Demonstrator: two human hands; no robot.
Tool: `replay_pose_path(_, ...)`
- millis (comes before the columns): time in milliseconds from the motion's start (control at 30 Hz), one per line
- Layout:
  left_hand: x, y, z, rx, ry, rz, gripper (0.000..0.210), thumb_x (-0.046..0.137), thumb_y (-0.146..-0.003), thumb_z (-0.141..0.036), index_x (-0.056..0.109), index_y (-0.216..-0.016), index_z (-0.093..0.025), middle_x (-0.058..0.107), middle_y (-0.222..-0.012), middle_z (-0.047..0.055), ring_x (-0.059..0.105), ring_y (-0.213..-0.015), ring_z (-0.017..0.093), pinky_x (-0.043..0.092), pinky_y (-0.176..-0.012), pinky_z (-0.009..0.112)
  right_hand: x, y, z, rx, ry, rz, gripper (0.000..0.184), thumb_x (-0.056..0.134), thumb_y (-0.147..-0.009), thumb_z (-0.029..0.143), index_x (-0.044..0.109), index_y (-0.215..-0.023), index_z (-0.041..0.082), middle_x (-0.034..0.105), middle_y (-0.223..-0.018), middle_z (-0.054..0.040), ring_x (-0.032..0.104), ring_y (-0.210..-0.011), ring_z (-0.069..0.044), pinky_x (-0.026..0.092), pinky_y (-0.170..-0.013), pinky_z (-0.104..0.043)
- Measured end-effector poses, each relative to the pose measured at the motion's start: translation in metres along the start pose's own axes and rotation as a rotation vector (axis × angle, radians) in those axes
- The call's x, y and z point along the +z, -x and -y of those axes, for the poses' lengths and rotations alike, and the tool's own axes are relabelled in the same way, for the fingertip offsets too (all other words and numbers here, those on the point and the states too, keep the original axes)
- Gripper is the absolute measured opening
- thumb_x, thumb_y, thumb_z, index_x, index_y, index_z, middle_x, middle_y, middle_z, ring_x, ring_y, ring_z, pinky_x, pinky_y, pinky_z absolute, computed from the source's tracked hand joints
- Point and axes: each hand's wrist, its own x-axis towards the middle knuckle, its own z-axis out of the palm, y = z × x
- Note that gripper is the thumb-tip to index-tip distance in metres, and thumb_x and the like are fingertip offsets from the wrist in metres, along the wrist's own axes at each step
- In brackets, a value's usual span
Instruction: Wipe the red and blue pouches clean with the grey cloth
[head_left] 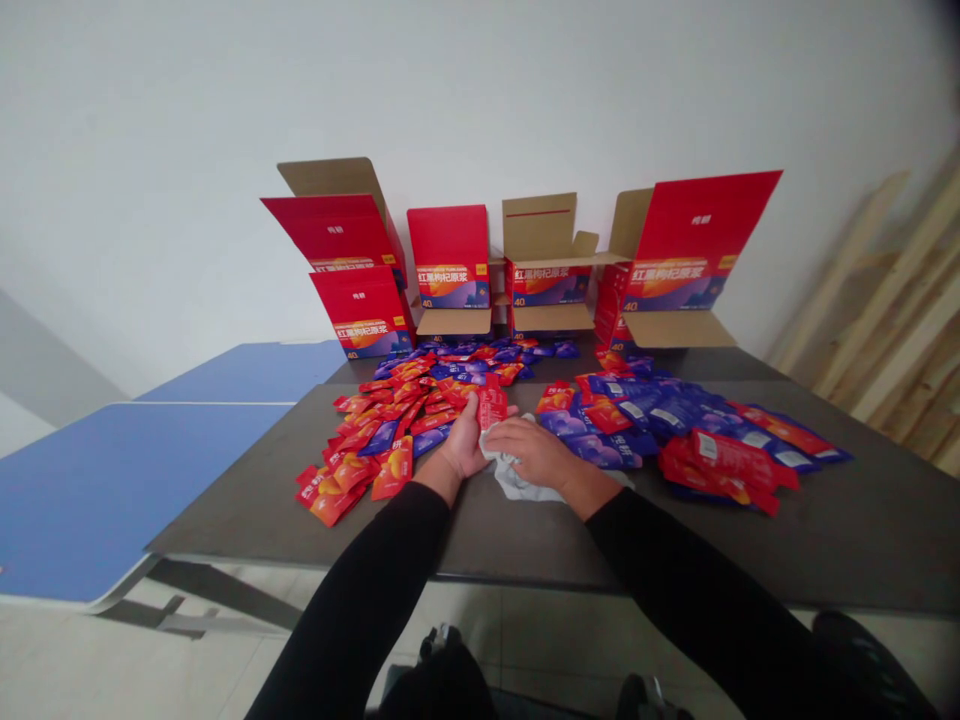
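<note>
Gripping a flat, shiny red foil sachet [493,405] with pale print, the left hand [466,442] is nearly closed, its thumb along the sachet's near side; the far fingers are mostly hidden. The right hand [534,450] is half closed, fingers bent over a crumpled white cloth [525,487] that touches the lower part of the sachet, so the two hands meet just above the near middle of the dark grey, smooth worktop [262,530]. How tightly the right fingers press cannot be told. Part of the cloth trails under the right wrist.

Just beyond and left of the left hand spreads a loose heap of red-and-orange foil sachets [394,465], with a few blue ones among them. To the right of the right hand lies a heap of blue-and-purple foil sachets [671,415], with several red sachets [739,465] on its near edge. Behind both heaps stands a row of red, blue and orange printed cardboard boxes [364,322], several with flaps raised or folded forward, before a plain white wall [525,100]. Left of the worktop is a blue tabletop [112,490] with a white line; pale wooden planks [885,330] lean at the far right.
</note>
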Motion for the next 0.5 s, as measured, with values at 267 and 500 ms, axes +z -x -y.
replay_pose_path(267,0.0,-0.003,0.007,-0.05,-0.066,0.078,0.059,0.046,-0.097,-0.064,0.071,-0.111,-0.012,0.074,-0.091,0.012,0.072,-0.084,0.025,0.054,-0.081,0.035,0.006,0.004,-0.011,0.137,0.007,-0.068,0.055,0.052,-0.072,0.001,0.072,-0.118,0.023,0.073,-0.118,-0.0081,0.064,-0.113,-0.026,0.051,-0.103,-0.048)
replay_pose_path(500,-0.003,-0.008,0.011,-0.058,-0.148,0.036,0.06,0.04,-0.101,-0.06,0.07,-0.111,-0.01,0.076,-0.097,0.015,0.073,-0.089,0.026,0.054,-0.086,0.037,-0.003,0.006,-0.017,0.298,0.091,-0.209,0.053,0.054,-0.07,0.001,0.073,-0.114,0.022,0.073,-0.116,-0.0075,0.063,-0.108,-0.027,0.052,-0.1,-0.047)
